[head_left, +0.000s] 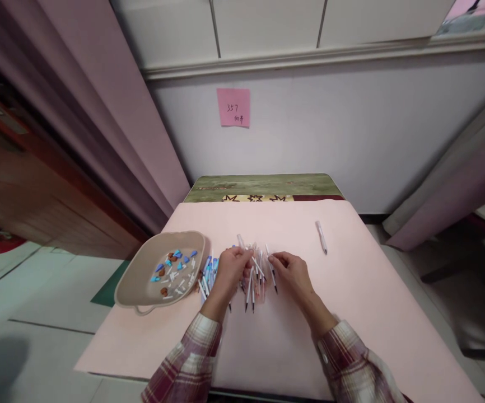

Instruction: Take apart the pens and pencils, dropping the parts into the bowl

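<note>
My left hand (231, 270) is closed in a pinch over the pile. A clear pen barrel (239, 239) sticks out above its fingers and appears held there. Between the thumb and fingers of my right hand (293, 272) is a white pen refill (273, 279), its dark tip pointing down toward the table. Several loose white refills (249, 291) and clear barrels lie heaped between both hands. Left of my left wrist is a bunch of blue pen parts (209, 271), partly hidden by the hand. One assembled-looking clear pen (321, 237) lies apart at the right.
A beige basin (135, 280) on the table's left holds small blue, brown and white pieces. Pink cloth (267, 358) covers the table (263, 184), whose green patterned far end shows by the wall. A pink note (233, 107) hangs there; curtains flank both sides.
</note>
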Demonstrator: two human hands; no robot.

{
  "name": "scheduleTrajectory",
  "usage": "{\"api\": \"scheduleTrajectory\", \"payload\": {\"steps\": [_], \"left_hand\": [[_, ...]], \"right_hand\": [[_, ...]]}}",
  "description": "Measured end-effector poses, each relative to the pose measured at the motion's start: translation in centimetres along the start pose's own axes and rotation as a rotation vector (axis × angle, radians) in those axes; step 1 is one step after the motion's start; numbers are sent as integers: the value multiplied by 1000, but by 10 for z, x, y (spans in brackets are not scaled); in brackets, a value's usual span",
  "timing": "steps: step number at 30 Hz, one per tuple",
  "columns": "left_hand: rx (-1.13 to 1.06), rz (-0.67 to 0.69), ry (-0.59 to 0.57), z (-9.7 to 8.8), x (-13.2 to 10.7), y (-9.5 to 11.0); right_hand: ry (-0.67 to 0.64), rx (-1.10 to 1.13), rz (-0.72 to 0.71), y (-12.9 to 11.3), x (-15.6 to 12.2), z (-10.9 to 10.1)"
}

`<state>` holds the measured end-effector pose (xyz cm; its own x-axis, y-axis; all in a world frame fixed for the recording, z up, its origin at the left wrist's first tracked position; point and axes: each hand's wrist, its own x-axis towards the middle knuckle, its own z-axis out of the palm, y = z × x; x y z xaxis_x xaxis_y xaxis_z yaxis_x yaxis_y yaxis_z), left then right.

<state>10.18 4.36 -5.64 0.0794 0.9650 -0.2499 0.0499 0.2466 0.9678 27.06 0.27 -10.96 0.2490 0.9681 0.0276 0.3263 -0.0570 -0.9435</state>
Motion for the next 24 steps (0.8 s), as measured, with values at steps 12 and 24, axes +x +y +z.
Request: {"api": "scheduleTrajectory", "payload": {"steps": [12, 24], "left_hand": [[402, 160, 22, 4, -23, -6], [628, 218, 25, 12, -34, -10]], "right_hand": [[538, -607, 241, 28, 33, -80], [487, -583, 329, 33, 37, -93]]}}
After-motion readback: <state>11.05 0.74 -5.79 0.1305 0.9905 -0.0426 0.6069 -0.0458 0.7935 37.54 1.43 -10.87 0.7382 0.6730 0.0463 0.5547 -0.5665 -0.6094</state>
